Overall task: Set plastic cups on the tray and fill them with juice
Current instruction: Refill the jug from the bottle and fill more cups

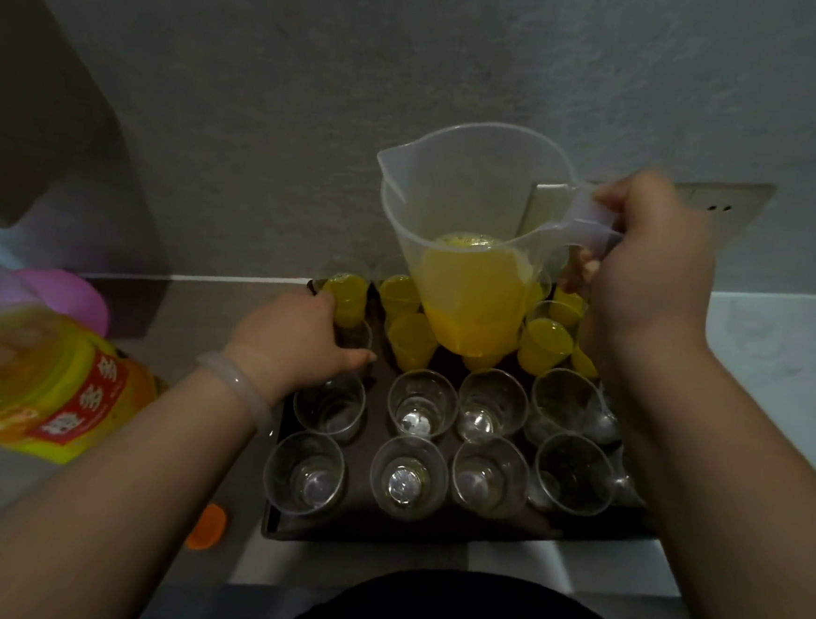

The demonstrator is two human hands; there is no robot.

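A dark tray (427,535) on the counter carries several clear plastic cups. The far rows hold yellow juice, such as a filled cup (411,341). The near rows are empty, such as an empty cup (422,403). My right hand (653,265) grips the handle of a clear jug (471,226), held upright above the filled cups and about a third full of juice. My left hand (296,337) curls around a clear cup (359,339) at the tray's left side, behind the empty rows.
A big yellow juice bottle (34,382) lies at the left, its orange cap (207,527) loose on the counter. A pink bowl (55,296) sits behind it. A wall with a socket (720,199) rises close behind the tray.
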